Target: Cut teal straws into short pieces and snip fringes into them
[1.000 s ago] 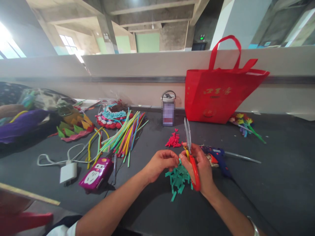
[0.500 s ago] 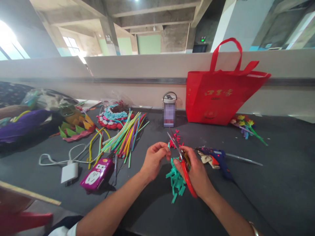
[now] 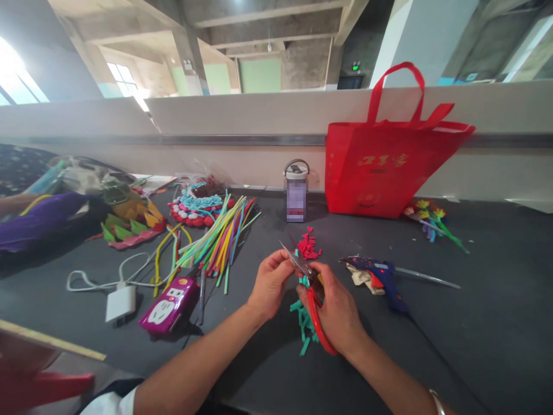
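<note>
My right hand (image 3: 334,308) is wrapped round the red handles of a pair of scissors (image 3: 317,323). The metal blades point up and left, across the fingertips of my left hand (image 3: 272,283). That hand is closed in a pinch on a teal strip (image 3: 296,252), of which only a small end shows. Below the hands lies a pile of cut teal pieces (image 3: 306,324), partly covered by my right hand. Just beyond the blades is a small heap of red pieces (image 3: 307,246) on the dark table.
Left of my hands lie a bundle of colourful pipe cleaners (image 3: 227,239), a purple power socket (image 3: 170,305) and a white charger (image 3: 120,302). A glue gun (image 3: 384,275) rests at right. Behind stand a bottle (image 3: 296,196) and a red bag (image 3: 389,173). Another person's purple sleeve (image 3: 41,222) is far left.
The scissors and my right hand have moved slightly left, so the blades now cross close to my left fingertips. My left hand stays almost in place.
</note>
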The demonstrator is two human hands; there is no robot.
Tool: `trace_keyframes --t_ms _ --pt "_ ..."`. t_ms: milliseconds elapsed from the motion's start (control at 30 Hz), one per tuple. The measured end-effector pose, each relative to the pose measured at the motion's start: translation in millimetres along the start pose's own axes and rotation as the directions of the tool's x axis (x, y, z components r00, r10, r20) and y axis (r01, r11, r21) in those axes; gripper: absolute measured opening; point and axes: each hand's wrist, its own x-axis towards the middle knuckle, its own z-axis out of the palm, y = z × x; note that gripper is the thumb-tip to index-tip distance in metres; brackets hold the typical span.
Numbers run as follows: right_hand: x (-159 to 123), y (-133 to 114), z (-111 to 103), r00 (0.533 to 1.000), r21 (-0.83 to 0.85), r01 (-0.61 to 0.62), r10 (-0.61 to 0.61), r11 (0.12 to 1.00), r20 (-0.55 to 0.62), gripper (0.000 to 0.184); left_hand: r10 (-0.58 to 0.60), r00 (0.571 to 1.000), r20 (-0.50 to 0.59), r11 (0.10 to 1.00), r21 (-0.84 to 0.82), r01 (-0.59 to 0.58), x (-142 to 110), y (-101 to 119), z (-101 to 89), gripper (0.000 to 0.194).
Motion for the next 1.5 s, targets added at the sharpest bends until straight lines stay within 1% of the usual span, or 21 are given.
trace_keyframes --t_ms 167,433,767,933,1033,1333,1500 --pt "-1.2 -0.9 -0.1 1.0 -0.012 0.003 -0.003 1.0 0.005 0.033 -0.005 1.0 0.0 1.0 -0.018 0.005 -1.1 -0.5 1.8 0.016" --pt "-1.3 -2.7 -0.2 1.0 0.008 0.001 -0.001 1.0 0.012 0.03 -0.016 1.0 0.009 0.999 -0.031 0.016 -2.2 1.3 3.6 0.015" --pt "-1.2 -3.2 -0.9 0.999 0.066 -0.024 0.021 0.998 0.038 0.028 -0.028 1.0 0.007 0.999 -0.031 0.029 -2.0 1.8 3.4 0.014" --pt "0.1 -3.9 -0.5 1.0 0.011 0.011 -0.011 1.0 0.02 0.028 -0.041 0.999 -0.019 0.999 -0.019 0.04 -1.4 3.7 4.0 0.014" --pt "0.8 -3.9 -0.8 1.0 -0.018 0.018 -0.018 1.0 0.016 0.03 -0.042 0.999 -0.016 0.999 -0.022 0.042 -1.1 3.8 3.9 0.014" --pt "-1.1 -1.9 0.0 0.999 -0.027 0.035 -0.035 0.999 -0.002 0.031 -0.037 0.999 -0.014 0.999 -0.016 0.037 -1.0 3.6 3.7 0.014" --pt "0.4 -3.1 -0.8 1.0 -0.048 0.019 -0.018 0.999 0.011 0.031 -0.037 0.999 -0.006 0.999 -0.014 0.037 -1.3 4.6 4.3 0.015"
